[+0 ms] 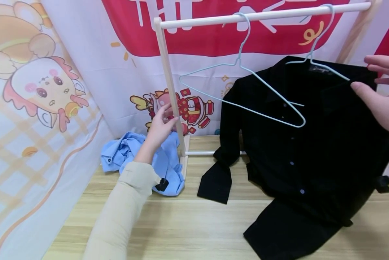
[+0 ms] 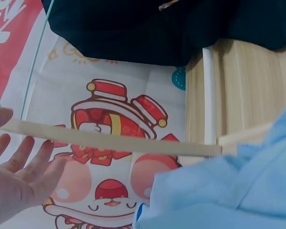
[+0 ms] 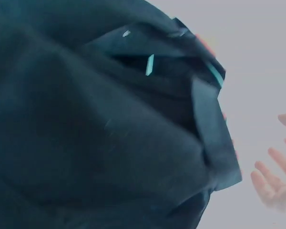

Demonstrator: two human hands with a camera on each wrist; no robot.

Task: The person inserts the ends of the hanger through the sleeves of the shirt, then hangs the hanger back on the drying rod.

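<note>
A black shirt (image 1: 311, 144) with pale buttons hangs from a light-blue hanger (image 1: 332, 18) at the right of the rack. My right hand (image 1: 384, 90) is by the shirt's shoulder, fingers spread; in the right wrist view that hand (image 3: 279, 186) appears apart from the dark cloth (image 3: 109, 143). At the rack's left wooden post (image 1: 166, 65) is my left hand (image 1: 160, 128), thumb on one side and loose fingers on the other. Whether it touches the post is unclear. A second light-blue hanger (image 1: 243, 68), bare, hangs between the hands.
A crumpled light-blue garment (image 1: 168, 162) lies on the wooden tabletop (image 1: 181, 227) beside the post's foot. The rack's white top rail (image 1: 204, 22) spans the back, before a printed cloth backdrop (image 1: 201, 68). One black sleeve (image 1: 217, 180) droops onto the table.
</note>
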